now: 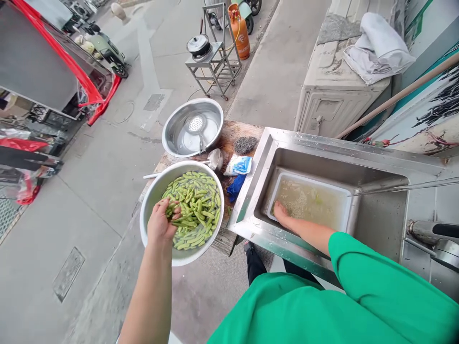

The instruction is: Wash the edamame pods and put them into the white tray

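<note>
At the near left side of a round metal basin [146, 210], my left hand [164, 220] is bent over green edamame pods [195, 205]. Its fingers are curled but apart, right against the heap, and I see no firm grip. The pods lie in water, piled highest in the middle. My right hand [280, 211] reaches into a white rectangular tub [274, 191] standing in the metal sink [380, 224]. Cloudy water fills this tub, with small bits and a little green floating in it. My right fingertips are hidden by the water and the tub's near side.
Behind the pods stands another metal basin [172, 129] with a perforated skimmer [196, 125]. A steel scourer [245, 145], a white-and-blue packet [238, 165] and a blue cloth [235, 187] lie beside the sink. A faucet [430, 234] is at right. Further off is an orange gas cylinder [239, 36].
</note>
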The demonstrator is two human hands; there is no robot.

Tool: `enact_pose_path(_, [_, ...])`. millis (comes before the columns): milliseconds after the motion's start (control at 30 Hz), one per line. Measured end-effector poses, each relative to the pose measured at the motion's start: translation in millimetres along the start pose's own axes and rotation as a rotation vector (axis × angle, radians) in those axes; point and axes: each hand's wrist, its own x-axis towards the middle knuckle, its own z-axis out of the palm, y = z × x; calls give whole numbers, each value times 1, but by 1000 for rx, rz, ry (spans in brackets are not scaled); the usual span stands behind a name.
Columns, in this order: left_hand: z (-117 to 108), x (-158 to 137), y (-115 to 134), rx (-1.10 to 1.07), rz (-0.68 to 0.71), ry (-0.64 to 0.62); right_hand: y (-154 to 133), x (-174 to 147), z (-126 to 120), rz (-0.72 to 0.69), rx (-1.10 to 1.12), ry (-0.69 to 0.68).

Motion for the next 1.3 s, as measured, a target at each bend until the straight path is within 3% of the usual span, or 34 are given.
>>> enact_pose_path(67, [-20,18,-9,203,165,125,1,-6,-1,-5,-56,-18])
enact_pose_path(167, [-34,32,-23,667,323,139,1,-15,-3,-74,-138,-44])
enact_pose_path(300, [-27,23,-38,1337,483,31,-1,-24,-5,-161,-268,-52])
enact_pose_path(467, [-19,17,-65,1755,558,-232,8,-21,-14,-364,-378,-113])
enact_pose_path(533, [-21,24,-71,1806,556,-232,13,-22,-22,-476,-370,-153])
enact_pose_path(600, [-23,32,-72,1790,527,-145,15,-27,-32,-519,-318,-181])
enact_pose_path(667, [-23,38,-70,1742,487,-78,14,-35,-47,-481,-238,-163])
enact_pose_path(767, [-22,33,-63,1643,489,-75,-4,-55,-73,-398,-122,-42])
enact_pose_path(867, [-20,5,-59,1449,671,49,-54,-93,-89,-407,5,53])
enact_pose_path(933, [-16,-23,-65,1244,820,141,-110,-129,-89,-506,89,68])
enact_pose_path(967, [-11,-38,-71,1153,864,125,-141,-147,-86,-591,132,55])
enact_pose_path(1067, [15,-78,-95,1043,898,-181,-222,-185,-78,-997,169,68])
enact_pose_path(1133, [43,-97,-108,1115,912,-483,-238,-186,-83,-1102,47,89])
enact_pose_path(1200, [79,-106,-117,1263,911,-744,-209,-166,-100,-964,-45,108])
enact_pose_path(1300, [145,-104,-134,1528,821,-1078,-102,-119,-144,-352,-172,134])
